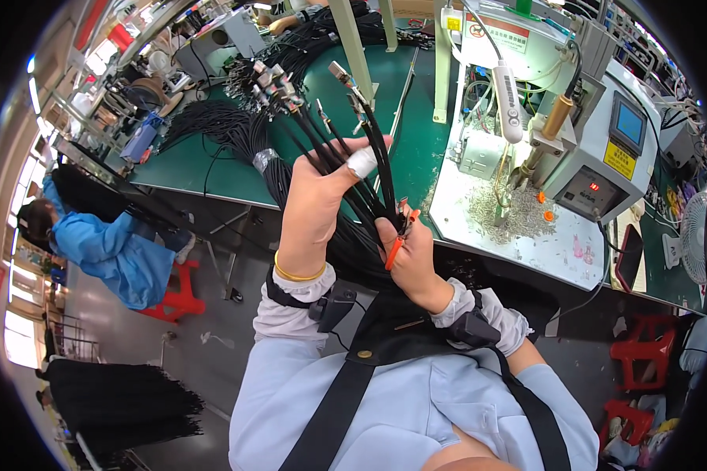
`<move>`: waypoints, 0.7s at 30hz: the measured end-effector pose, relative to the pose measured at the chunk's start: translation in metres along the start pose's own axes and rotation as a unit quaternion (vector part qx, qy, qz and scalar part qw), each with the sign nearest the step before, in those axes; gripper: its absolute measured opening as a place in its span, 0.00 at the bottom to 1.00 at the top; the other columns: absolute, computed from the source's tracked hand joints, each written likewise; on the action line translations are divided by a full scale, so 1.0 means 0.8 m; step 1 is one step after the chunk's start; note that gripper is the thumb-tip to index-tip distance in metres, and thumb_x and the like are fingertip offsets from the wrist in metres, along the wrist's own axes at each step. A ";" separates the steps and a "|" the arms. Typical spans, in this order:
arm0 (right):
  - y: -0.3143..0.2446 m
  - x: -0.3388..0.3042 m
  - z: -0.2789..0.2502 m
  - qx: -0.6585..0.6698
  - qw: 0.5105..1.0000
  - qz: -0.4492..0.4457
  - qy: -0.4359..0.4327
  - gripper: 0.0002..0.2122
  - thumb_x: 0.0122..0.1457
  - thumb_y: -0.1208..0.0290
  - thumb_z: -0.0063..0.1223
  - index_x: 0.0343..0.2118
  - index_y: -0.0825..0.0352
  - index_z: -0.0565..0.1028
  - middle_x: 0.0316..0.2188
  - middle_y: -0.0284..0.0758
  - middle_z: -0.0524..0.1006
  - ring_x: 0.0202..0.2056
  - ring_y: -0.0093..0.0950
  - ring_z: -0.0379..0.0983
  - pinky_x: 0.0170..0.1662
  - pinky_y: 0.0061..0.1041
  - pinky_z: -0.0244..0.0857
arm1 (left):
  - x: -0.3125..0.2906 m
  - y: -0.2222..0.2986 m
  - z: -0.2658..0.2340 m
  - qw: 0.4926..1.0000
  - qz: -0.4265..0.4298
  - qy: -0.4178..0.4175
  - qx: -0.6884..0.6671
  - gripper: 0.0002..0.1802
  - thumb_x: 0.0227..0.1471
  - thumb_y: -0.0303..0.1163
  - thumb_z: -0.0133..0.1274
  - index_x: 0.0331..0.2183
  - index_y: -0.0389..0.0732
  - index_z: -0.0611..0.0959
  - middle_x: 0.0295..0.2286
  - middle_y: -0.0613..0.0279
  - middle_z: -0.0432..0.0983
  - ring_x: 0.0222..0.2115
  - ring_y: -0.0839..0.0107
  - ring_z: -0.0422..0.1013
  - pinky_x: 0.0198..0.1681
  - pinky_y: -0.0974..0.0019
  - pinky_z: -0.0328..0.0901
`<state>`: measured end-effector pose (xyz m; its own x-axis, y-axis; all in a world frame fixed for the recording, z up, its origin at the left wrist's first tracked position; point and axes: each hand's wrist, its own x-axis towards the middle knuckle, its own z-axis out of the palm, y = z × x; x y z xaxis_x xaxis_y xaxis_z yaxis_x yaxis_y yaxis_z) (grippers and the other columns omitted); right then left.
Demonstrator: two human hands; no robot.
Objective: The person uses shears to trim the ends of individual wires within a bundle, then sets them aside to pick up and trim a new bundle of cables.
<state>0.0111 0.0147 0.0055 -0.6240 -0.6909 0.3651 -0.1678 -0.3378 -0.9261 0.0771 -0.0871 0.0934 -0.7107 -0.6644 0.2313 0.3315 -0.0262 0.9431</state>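
Observation:
A bundle of black cables [363, 206] with metal plugs [279, 88] on the upper ends stands fanned out in front of me. My left hand [314, 192] is closed round the upper part of the bundle, its thumb wrapped in white tape and lying across the cables. Lower down, my right hand [413, 255] is closed by the gathered cables. It also grips a small orange-handled tool [395, 253], whose working end is mostly hidden by the fingers and cables. The cables run down over my dark apron.
More bundled black cables [220, 129] lie on the green table [412, 149]. At right stands a machine with a white work plate [456, 216], metal bits scattered on it, and a control box [605, 169]. A person in blue [114, 251] sits at left on a red stool [182, 294].

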 end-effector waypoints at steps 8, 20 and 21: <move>0.010 0.003 -0.007 0.020 1.000 -0.008 -0.017 0.06 0.51 0.76 0.51 0.28 0.70 0.66 0.11 0.34 0.63 0.14 0.21 0.54 0.18 0.20 0.50 | -0.012 -0.013 0.000 0.997 0.042 -0.051 0.031 0.19 0.48 0.30 0.48 0.42 0.30 0.71 0.39 0.51 0.71 0.41 0.63 0.68 0.46 0.68 0.59; -0.013 0.000 -0.018 0.064 0.989 0.076 -0.107 0.09 0.56 0.71 0.45 0.31 0.72 0.65 0.15 0.31 0.68 0.18 0.20 0.67 0.22 0.18 0.60 | 0.003 0.007 0.021 0.988 0.113 -0.093 -0.046 0.15 0.50 0.27 0.46 0.42 0.33 0.70 0.37 0.48 0.72 0.40 0.62 0.69 0.45 0.66 0.60; -0.012 0.000 -0.018 0.062 0.990 0.056 -0.118 0.10 0.58 0.68 0.43 0.31 0.72 0.64 0.16 0.30 0.69 0.19 0.20 0.68 0.24 0.18 0.62 | 0.005 0.006 0.020 0.985 0.126 -0.090 -0.074 0.14 0.51 0.27 0.45 0.41 0.34 0.70 0.37 0.47 0.72 0.40 0.61 0.69 0.43 0.65 0.62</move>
<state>0.0013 0.0272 0.0129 -0.4354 -0.8532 0.2872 -0.0041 -0.3172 -0.9484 0.0663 -0.0779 0.1023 -0.6890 -0.5201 0.5048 0.5883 0.0055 0.8086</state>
